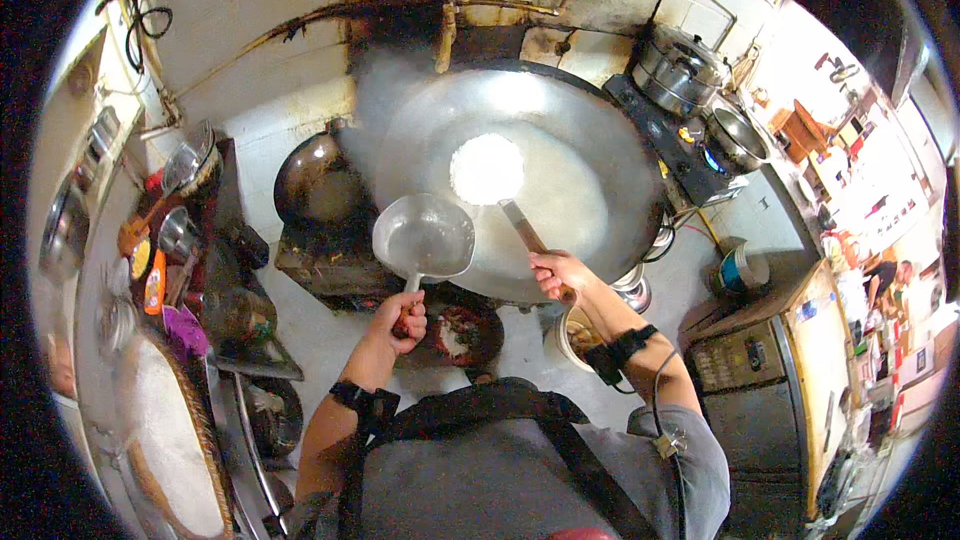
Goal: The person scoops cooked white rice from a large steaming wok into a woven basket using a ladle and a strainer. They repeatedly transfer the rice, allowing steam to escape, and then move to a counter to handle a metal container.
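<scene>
My left hand [409, 322] grips the handle of a metal ladle [424, 235] with a wide, deep bowl, held over the near left rim of a very large wok [630, 157]. Cloudy pale liquid [562, 229] lies in the wok, and steam rises at its left side. My right hand [555, 276] is closed round the wooden handle of a tool whose flat metal part reaches over the liquid. Just beyond its tip is a round, glaring white shape [487, 169]; whether it is a strainer head, food or a reflection, I cannot tell.
A lidded steamer pot [679, 71] and a steel pan [735, 136] stand on a gas stove at the right, with a blue flame. Left of the big wok sits a dark wok [322, 180]. Bowls and an orange bottle [154, 283] line the left counter. A bucket [574, 337] stands below my right forearm.
</scene>
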`<state>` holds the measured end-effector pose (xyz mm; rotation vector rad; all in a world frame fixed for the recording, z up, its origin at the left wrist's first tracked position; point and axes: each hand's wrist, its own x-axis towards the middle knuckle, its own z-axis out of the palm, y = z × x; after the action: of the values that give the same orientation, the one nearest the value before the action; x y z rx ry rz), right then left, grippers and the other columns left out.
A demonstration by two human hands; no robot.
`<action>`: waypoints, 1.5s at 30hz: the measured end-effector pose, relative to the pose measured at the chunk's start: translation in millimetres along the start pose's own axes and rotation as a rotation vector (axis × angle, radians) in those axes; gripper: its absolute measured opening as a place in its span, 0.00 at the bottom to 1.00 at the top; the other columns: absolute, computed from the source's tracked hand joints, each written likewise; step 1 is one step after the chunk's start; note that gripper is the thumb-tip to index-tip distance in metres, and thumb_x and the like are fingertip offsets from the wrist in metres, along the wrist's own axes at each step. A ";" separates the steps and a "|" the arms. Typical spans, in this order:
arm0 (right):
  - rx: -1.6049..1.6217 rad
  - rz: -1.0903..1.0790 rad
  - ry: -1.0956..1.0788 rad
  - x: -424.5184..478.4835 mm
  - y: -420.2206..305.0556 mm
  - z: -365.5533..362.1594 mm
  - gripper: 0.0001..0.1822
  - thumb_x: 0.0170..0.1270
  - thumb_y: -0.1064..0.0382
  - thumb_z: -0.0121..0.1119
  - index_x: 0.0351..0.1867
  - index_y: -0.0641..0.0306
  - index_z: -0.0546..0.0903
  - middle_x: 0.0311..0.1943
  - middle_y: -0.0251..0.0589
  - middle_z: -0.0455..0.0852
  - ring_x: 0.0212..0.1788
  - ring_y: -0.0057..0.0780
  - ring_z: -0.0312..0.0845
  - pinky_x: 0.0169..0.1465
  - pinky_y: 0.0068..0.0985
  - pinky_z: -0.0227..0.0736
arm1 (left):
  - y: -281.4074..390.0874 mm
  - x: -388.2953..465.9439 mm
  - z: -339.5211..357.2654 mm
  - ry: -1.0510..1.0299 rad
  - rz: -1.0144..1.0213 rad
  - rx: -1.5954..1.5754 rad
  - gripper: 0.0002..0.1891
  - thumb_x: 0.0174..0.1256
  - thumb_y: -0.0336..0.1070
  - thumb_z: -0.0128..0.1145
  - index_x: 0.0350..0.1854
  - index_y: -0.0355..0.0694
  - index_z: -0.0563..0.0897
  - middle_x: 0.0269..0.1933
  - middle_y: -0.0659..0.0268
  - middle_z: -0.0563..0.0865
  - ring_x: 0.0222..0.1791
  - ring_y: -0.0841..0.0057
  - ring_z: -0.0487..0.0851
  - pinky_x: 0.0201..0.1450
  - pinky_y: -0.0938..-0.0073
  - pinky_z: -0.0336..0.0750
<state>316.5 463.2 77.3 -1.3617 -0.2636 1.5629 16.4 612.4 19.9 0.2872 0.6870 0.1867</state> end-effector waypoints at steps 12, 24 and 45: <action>-1.044 -0.185 0.194 -27.8 25.2 17.1 0.14 0.65 0.56 0.55 0.32 0.68 0.72 0.18 0.46 0.74 0.18 0.39 0.71 0.25 0.36 0.67 | -2.0 42.3 -50.0 -0.342 0.043 0.065 0.13 0.66 0.37 0.52 0.22 0.45 0.67 0.14 0.75 0.65 0.10 0.88 0.61 0.12 0.83 0.55; -1.120 -0.165 0.782 137.6 -103.2 -246.4 0.21 0.66 0.54 0.50 0.31 0.77 0.76 0.17 0.51 0.79 0.16 0.42 0.78 0.20 0.37 0.73 | -35.9 10.0 -88.9 0.162 0.099 0.216 0.07 0.65 0.30 0.50 0.43 0.39 0.70 0.19 0.70 0.69 0.07 0.84 0.63 0.07 0.81 0.55; -0.002 0.124 -0.213 290.4 55.6 -146.5 0.17 0.66 0.52 0.57 0.22 0.55 0.69 0.11 0.24 0.65 0.11 0.13 0.60 0.12 0.16 0.55 | -33.9 -0.2 -37.2 0.132 0.165 0.186 0.08 0.69 0.36 0.49 0.45 0.40 0.72 0.20 0.71 0.70 0.08 0.85 0.62 0.09 0.83 0.55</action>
<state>450.6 599.1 -191.8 -1.2331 -0.3158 1.8156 -5.3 587.8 -18.2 0.5143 0.8137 0.3020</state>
